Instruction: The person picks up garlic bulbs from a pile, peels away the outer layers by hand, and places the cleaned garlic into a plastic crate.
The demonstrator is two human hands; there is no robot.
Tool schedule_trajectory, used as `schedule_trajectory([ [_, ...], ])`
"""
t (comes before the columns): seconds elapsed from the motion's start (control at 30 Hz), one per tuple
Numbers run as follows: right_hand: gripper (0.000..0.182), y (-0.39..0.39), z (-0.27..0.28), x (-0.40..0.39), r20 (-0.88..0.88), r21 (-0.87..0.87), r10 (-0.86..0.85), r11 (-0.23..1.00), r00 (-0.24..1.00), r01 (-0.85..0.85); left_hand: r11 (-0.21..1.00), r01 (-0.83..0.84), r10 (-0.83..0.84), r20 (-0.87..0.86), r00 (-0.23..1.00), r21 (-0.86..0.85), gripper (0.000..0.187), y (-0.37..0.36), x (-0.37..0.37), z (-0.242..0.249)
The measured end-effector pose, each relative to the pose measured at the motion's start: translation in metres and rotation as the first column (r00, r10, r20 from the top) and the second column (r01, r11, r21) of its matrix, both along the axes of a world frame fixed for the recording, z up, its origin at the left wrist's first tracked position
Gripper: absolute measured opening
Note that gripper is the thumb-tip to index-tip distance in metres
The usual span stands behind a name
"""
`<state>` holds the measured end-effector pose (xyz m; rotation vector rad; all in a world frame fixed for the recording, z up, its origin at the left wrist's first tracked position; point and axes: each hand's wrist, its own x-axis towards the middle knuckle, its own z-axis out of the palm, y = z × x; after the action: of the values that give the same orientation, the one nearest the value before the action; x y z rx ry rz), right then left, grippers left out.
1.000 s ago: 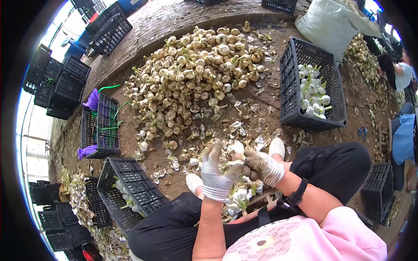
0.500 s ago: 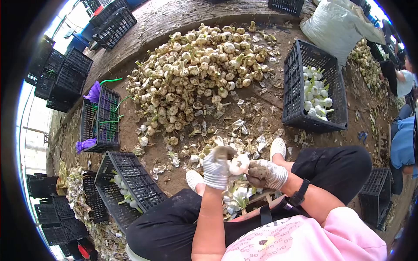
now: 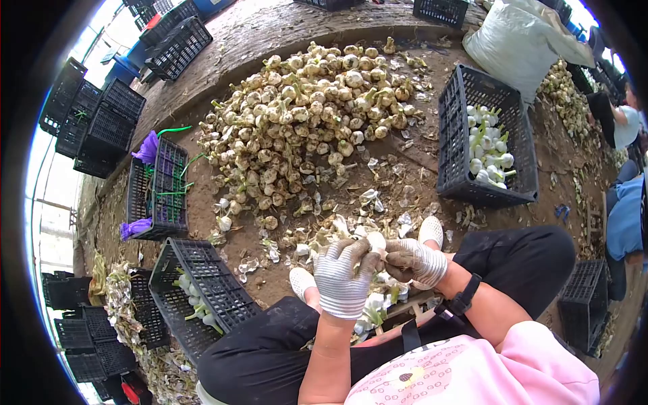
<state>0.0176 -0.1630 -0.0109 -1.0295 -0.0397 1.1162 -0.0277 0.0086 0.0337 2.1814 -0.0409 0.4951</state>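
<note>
A pale garlic bulb [image 3: 376, 241] is held between my two hands, above the peelings in front of my lap. My left hand [image 3: 343, 277], in a white-and-grey striped glove with soiled fingers, closes on the bulb from the left. From the other side my right hand [image 3: 415, 263], gloved alike, grips it with bent fingers that hide its lower part. Loose skins and cut stalks [image 3: 375, 307] lie beneath the hands. Beyond them rises a large heap of unpeeled, dirt-marked garlic [image 3: 304, 115].
Clean white bulbs lie in a black crate [image 3: 487, 185] at right and in a tilted crate [image 3: 216, 283] at left. A crate with purple netting [image 3: 158, 185] stands farther left. A white sack [image 3: 520, 47] is at the back right. Another person in blue [image 3: 624, 216] sits at far right.
My left hand, blurred and higher beside the bulb before, has come down and turned so its fingers press on the bulb. My right hand stays nearly in place, still holding it.
</note>
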Motion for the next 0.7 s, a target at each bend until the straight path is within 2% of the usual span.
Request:
schedule_trajectory([
  [0.07, 0.04, -0.003, -0.007, 0.001, 0.032, 0.023, 0.049, 0.998, 0.998, -0.05, 0.999, 0.003, -0.003, -0.006, 1.0, -0.052, 0.017, 0.001, 0.0, -0.006],
  [0.17, 0.038, -0.004, -0.014, 0.0, 0.003, 0.04, 0.079, 0.996, 0.997, -0.079, 0.999, -0.001, 0.006, -0.132, 0.991, 0.038, 0.01, 0.009, 0.003, -0.007],
  [0.2, 0.036, -0.003, -0.015, -0.001, -0.019, 0.043, 0.081, 0.996, 0.996, -0.081, 0.97, -0.074, 0.016, -0.242, 0.97, -0.23, 0.007, 0.009, 0.003, -0.03],
  [0.23, 0.034, -0.002, -0.015, -0.002, -0.039, 0.068, 0.066, 0.996, 0.997, -0.063, 0.922, -0.155, 0.044, -0.303, 0.952, -0.355, 0.011, 0.016, 0.003, -0.049],
  [0.27, 0.031, -0.001, -0.014, -0.003, -0.058, 0.09, 0.05, 0.995, 0.997, -0.045, 0.851, -0.23, 0.095, -0.291, 0.952, -0.472, 0.012, 0.022, 0.006, -0.048],
  [0.3, 0.029, -0.002, -0.013, -0.003, -0.076, 0.111, 0.033, 0.993, 0.997, -0.024, 0.76, -0.292, 0.145, -0.286, 0.947, -0.581, 0.014, 0.029, 0.009, -0.046],
  [0.33, 0.023, -0.004, -0.008, 0.0, -0.165, 0.157, 0.03, 0.988, 0.986, -0.004, 0.751, -0.384, 0.149, -0.429, 0.891, -0.537, 0.016, 0.039, 0.007, -0.04],
  [0.37, 0.022, -0.004, -0.009, -0.001, -0.203, 0.176, 0.01, 0.984, 0.979, 0.026, 0.671, -0.361, 0.114, -0.39, 0.914, -0.648, 0.022, 0.045, 0.001, -0.047],
  [0.43, 0.021, -0.002, -0.012, -0.003, -0.278, 0.215, -0.019, 0.973, 0.96, 0.081, 0.538, -0.104, -0.053, -0.157, 0.986, -0.836, 0.039, 0.034, 0.0, -0.029],
  [0.47, 0.022, -0.002, -0.013, -0.003, -0.297, 0.252, -0.005, 0.964, 0.955, 0.084, 0.693, -0.038, -0.053, -0.104, 0.993, -0.719, 0.052, 0.028, -0.002, -0.028],
  [0.5, 0.023, -0.001, -0.015, -0.004, -0.303, 0.295, 0.019, 0.953, 0.953, 0.075, 0.727, 0.009, -0.076, -0.067, 0.995, -0.687, 0.046, 0.015, -0.003, -0.008],
  [0.57, 0.024, -0.003, -0.018, -0.007, -0.313, 0.373, 0.059, 0.925, 0.948, 0.065, 0.917, 0.073, -0.072, 0.017, 0.997, -0.391, 0.038, 0.01, -0.006, -0.031],
  [0.6, 0.024, -0.004, -0.017, -0.007, -0.264, 0.319, 0.063, 0.947, 0.962, 0.025, 0.9, 0.046, -0.039, 0.025, 0.999, -0.433, 0.028, 0.002, -0.007, -0.026],
  [0.7, 0.025, -0.004, -0.016, -0.003, -0.097, 0.132, 0.102, 0.987, 0.99, -0.089, 0.973, 0.064, -0.056, 0.041, 0.998, -0.224, 0.021, -0.001, -0.005, -0.02],
])
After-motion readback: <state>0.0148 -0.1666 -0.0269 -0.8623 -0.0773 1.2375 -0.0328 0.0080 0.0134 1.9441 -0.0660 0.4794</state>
